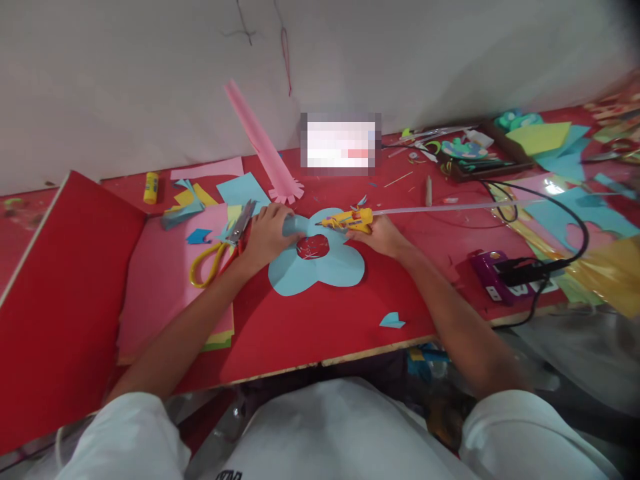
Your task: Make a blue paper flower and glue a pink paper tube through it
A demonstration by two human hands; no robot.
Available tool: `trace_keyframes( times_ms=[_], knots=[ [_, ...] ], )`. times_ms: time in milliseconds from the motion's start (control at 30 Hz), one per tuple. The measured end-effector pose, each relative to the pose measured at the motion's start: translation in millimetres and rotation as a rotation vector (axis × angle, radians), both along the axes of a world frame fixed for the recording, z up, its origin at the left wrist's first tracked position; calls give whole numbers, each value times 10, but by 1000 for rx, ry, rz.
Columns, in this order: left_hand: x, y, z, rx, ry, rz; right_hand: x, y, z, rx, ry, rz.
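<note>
A light blue paper flower (341, 267) with a round hole in its middle lies on the red table (330, 333). My left hand (273, 233) grips its upper left petal, which is lifted and curled. In my right hand (381, 237) is a small yellow hot glue gun (353, 218), its nozzle pointing left over the flower above the hole. A long clear glue stick (450, 208) trails out behind the gun to the right. Scissors (215, 261) with yellow and red handles rest just left of my left hand, on pink sheets (170, 273).
A fringed pink paper tube (263, 150) leans at the wall. Left stand a yellow glue stick tube (151, 188) and a red board (75, 293). Rightward are a purple power socket box (493, 277) with black cable and a brown tray (517, 160). A blue scrap (393, 321) lies near the front edge.
</note>
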State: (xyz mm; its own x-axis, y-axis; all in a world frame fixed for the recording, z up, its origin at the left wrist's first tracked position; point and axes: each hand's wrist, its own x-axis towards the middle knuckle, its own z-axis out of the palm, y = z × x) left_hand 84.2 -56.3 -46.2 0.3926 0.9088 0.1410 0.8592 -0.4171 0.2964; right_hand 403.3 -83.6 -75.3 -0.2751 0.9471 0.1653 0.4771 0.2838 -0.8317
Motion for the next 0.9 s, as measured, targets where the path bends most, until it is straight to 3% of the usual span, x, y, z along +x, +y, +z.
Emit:
trace_keyframes(
  times_ms=[200, 500, 667, 767, 900],
  knots=[
    [86, -83, -99, 73, -53, -76, -44, -41, 19, 22, -36, 1],
    [9, 47, -157, 117, -33, 148, -93, -42, -19, 50, -146, 57],
    [-77, 228, -215, -32, -235, 32, -94, -50, -10, 54, -157, 66],
    [-89, 260, -197, -10, -348, -4, -95, -50, -2, 53, -165, 57],
    [-66, 264, -170, 15, -358, 21, -107, -39, 6, 63, -191, 40]
  ],
)
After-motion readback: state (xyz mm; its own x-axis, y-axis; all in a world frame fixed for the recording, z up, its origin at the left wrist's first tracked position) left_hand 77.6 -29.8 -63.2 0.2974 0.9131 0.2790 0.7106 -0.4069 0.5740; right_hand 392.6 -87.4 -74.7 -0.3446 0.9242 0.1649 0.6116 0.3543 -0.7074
